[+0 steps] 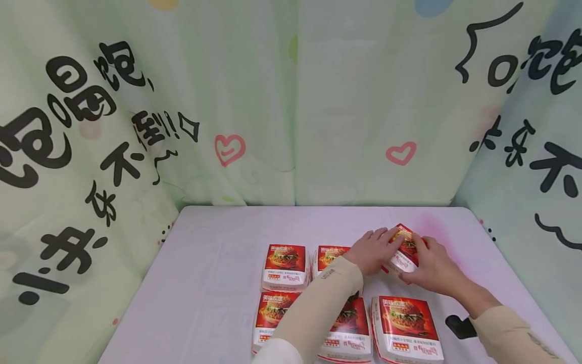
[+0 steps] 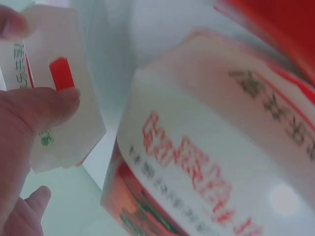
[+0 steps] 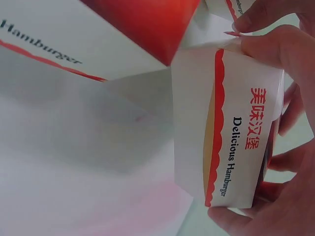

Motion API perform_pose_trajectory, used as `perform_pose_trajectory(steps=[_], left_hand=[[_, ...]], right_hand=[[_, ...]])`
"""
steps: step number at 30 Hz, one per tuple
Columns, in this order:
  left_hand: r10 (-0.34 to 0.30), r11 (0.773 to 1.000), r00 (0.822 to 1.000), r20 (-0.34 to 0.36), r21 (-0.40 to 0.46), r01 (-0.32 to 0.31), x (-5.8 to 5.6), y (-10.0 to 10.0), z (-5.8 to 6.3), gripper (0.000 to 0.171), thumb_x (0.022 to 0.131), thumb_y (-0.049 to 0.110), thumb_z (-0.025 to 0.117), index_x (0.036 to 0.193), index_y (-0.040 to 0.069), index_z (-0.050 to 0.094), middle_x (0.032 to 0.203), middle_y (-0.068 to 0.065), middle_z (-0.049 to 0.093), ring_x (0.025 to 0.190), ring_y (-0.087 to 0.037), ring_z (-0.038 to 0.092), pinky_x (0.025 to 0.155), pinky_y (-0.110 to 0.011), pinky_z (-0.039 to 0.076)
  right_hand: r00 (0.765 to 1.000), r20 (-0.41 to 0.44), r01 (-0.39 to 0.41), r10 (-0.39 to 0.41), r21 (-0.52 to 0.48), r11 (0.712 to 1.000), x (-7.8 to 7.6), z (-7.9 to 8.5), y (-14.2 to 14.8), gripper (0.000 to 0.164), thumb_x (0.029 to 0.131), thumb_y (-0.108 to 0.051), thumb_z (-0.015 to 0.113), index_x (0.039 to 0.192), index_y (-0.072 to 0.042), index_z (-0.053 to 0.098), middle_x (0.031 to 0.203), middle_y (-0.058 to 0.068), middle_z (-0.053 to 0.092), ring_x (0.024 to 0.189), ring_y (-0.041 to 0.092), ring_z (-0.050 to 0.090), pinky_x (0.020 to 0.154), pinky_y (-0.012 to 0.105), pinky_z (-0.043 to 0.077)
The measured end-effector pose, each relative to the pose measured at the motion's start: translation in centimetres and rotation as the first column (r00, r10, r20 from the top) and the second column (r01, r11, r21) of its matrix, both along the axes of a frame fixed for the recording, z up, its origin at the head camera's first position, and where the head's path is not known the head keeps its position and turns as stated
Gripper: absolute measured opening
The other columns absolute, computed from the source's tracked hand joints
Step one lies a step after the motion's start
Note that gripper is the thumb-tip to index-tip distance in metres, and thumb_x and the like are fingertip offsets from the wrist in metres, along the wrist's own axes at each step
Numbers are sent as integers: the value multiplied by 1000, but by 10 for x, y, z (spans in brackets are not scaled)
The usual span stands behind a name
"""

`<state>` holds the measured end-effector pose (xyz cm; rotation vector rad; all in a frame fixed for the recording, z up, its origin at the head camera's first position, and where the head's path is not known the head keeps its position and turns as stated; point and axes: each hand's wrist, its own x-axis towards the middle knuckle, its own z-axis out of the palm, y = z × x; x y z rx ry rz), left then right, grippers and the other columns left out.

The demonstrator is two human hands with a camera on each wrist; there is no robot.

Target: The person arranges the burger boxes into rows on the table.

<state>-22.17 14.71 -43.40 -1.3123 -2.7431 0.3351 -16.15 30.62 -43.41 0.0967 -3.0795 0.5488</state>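
Both hands are at one red-and-white paper hamburger box [image 1: 403, 259] at the back right of the table, its burger picture facing up. My left hand [image 1: 374, 251] holds its left side, fingers over the top edge; in the left wrist view the thumb presses by a red tab. My right hand [image 1: 434, 269] grips the right side, thumb low at the front and fingers behind. The right wrist view shows the box side [image 3: 243, 132] with "Delicious Hamburger" lettering, lid closed. My left forearm partly covers the neighbouring boxes.
Matching boxes stand in two rows: a back-left box [image 1: 284, 265], a back-middle box [image 1: 329, 255], a front-left box [image 1: 273, 316], a front-middle box [image 1: 352, 328] and a front-right box [image 1: 407, 323]. The white table [image 1: 204, 283] meets printed curtains [image 1: 341, 101] at the back and sides.
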Motion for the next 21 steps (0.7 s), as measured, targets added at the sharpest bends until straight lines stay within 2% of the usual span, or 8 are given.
perform_pose_trajectory(steps=[6, 15, 21], left_hand=[[-16, 1000, 999, -43, -6, 16, -3, -5, 6, 82, 80, 47, 58, 144, 28, 11, 151, 7, 12, 136, -10, 19, 109, -27, 27], [-15, 1000, 1000, -20, -5, 15, -3, -8, 9, 102, 68, 57, 65, 144, 22, 8, 151, 5, 8, 137, -12, 15, 109, -27, 26], [-25, 1000, 1000, -12, -5, 25, -3, -12, 11, 110, 63, 62, 67, 145, 20, 7, 151, 4, 9, 137, -13, 15, 109, -28, 26]], right_hand=[[998, -12, -59, 59, 20, 998, 0, 6, 0, 103, 61, -39, 78, 138, 1, 22, 129, 28, 30, 108, 40, 34, 75, 51, 50], [989, -44, -139, 143, 87, 986, 3, 8, 1, 99, 61, -36, 78, 138, 0, 26, 131, 23, 30, 111, 36, 34, 82, 52, 48], [975, -70, -204, 213, 109, 973, 7, 8, 3, 103, 58, -37, 80, 139, -3, 26, 133, 18, 31, 114, 32, 34, 79, 45, 51]])
